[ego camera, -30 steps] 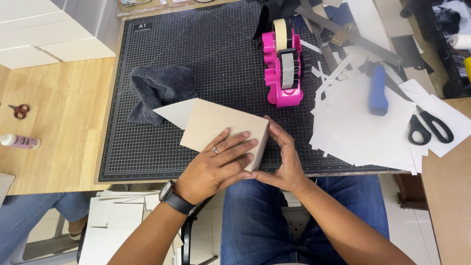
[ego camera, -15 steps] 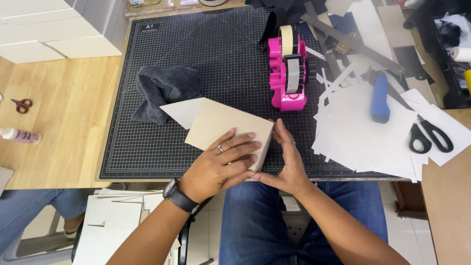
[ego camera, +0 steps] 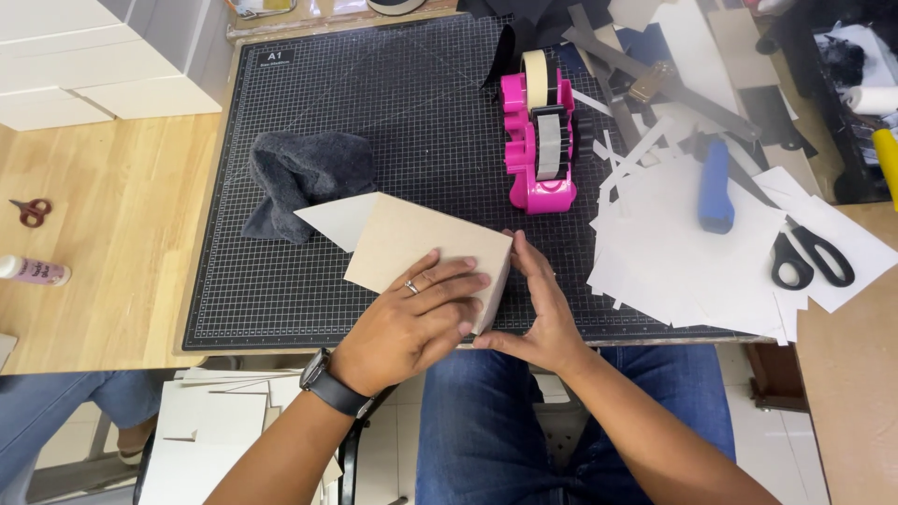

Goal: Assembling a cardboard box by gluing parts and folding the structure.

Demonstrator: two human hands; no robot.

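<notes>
A tan cardboard box piece lies on the black cutting mat near its front edge, with a grey-white flap sticking out to the left. My left hand, ring on a finger and a watch on the wrist, presses flat on the cardboard's top. My right hand is flat against the box's right side edge, fingers straight, thumb under the near corner. Both hands clamp the piece between them.
A pink tape dispenser stands just behind the hands. A dark grey cloth lies to the left. Right of the mat are white paper scraps, a blue-handled tool and black scissors. Small red scissors rest far left.
The hands and cardboard stay almost the same; the view has shifted slightly and my right hand's fingers press a little closer along the box's side.
</notes>
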